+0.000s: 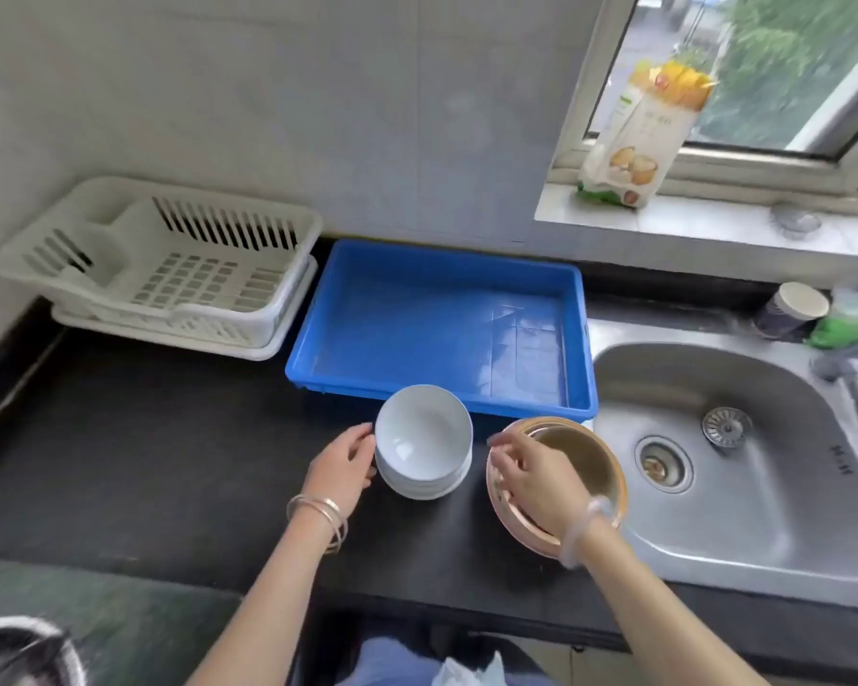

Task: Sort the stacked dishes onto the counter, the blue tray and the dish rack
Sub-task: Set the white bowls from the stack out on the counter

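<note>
A stack of white bowls (423,438) is sitting on the black counter (144,462) just in front of the blue tray (417,329), its far rim overlapping the tray's front edge from this view. A stack of brown bowls (585,462) is standing just beside it, off the tray's front right corner. The left hand (340,467) is cupping the white stack's left side, with its fingers (365,430) curling at the top rim and the thumb lower on the stack. The right hand (536,477) is reaching over the brown stack, its bent fingers (504,445) holding the left rim. A white dish rack (169,269) is standing left of the tray against the grey wall (318,116), and a steel sink (764,487) is lying to the tray's right. Above and right of the tray, a food bag (640,126) is leaning on the windowsill (714,225).
</note>
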### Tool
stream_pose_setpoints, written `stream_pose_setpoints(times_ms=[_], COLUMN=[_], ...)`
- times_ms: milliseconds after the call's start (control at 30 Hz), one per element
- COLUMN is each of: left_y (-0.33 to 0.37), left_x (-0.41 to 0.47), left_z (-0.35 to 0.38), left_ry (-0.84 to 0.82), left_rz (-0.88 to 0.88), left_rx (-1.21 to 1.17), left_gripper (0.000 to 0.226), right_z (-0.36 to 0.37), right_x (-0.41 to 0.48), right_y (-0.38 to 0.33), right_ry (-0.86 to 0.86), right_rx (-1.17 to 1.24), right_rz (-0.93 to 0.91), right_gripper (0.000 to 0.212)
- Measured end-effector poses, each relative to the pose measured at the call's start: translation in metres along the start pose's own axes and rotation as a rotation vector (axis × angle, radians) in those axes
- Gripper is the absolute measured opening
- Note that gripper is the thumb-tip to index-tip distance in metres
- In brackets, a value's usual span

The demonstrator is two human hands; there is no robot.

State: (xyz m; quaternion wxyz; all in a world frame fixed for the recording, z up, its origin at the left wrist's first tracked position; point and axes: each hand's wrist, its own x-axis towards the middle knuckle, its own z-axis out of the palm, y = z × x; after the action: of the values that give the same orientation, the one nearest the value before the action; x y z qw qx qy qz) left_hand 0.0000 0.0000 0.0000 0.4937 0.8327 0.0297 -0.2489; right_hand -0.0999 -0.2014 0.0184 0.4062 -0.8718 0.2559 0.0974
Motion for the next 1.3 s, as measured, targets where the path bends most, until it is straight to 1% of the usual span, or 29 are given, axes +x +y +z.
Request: stream_pose_setpoints(times_ms=[67,133,233,333,500,600,733,800,933,1133,1233,1300], left_y=[0.003,0.007,0.004,0.000,-0.006,-0.006,-0.004,-0.002,0.005,0.015,0.018,0.019], left_x=[0.009,0.015,0.019,0.023,0.032,0.037,0.038,0.038,0.033,0.019,0.015,0.013], left_z=[0.001,0.002,0.001,-0.001,-0.006,-0.009,-0.006,-0.002,0.013,0.029,0.033,0.033], left_ry=[-0.025,-0.048,-0.081,-0.095,-0.156,-0.179,-0.192,-0.159,-0.034,0.161,0.220,0.235], left_rz=[0.002,0.001,-0.011,0.003,-0.007,0.004,0.011,0.015,0.068,0.083,0.098,0.098], left_rx=[0.015,0.056,0.049,0.005,-0.086,-0.060,0.038,0.090,0.240,0.334,0.411,0.413], left_gripper=[0.034,0.036,0.037,0.034,0.029,0.028,0.029,0.027,0.020,0.017,0.017,0.017], right_z=[0.008,0.018,0.030,0.034,0.038,0.035,0.028,0.020,0.006,-0.006,-0.010,-0.014], right_x=[0.021,0.038,0.049,0.054,0.057,0.051,0.041,0.038,0.037,0.038,0.037,0.038], right_y=[-0.016,-0.033,-0.039,-0.043,-0.050,-0.049,-0.044,-0.042,-0.037,-0.031,-0.027,-0.025], right_ry=[0.034,0.047,0.106,0.156,0.233,0.318,0.419,0.456,0.477,0.420,0.390,0.359], right_rx=[-0.065,-0.155,-0.259,-0.343,-0.451,-0.419,-0.219,-0.146,-0.082,-0.020,-0.016,-0.016], right_rz=[0.005,0.029,0.056,0.076,0.099,0.089,0.077,0.087,0.092,0.058,0.044,0.037], right_gripper=[0.026,0.029,0.025,0.016,0.015,0.012,0.009,0.008,0.007,0.011,0.011,0.010])
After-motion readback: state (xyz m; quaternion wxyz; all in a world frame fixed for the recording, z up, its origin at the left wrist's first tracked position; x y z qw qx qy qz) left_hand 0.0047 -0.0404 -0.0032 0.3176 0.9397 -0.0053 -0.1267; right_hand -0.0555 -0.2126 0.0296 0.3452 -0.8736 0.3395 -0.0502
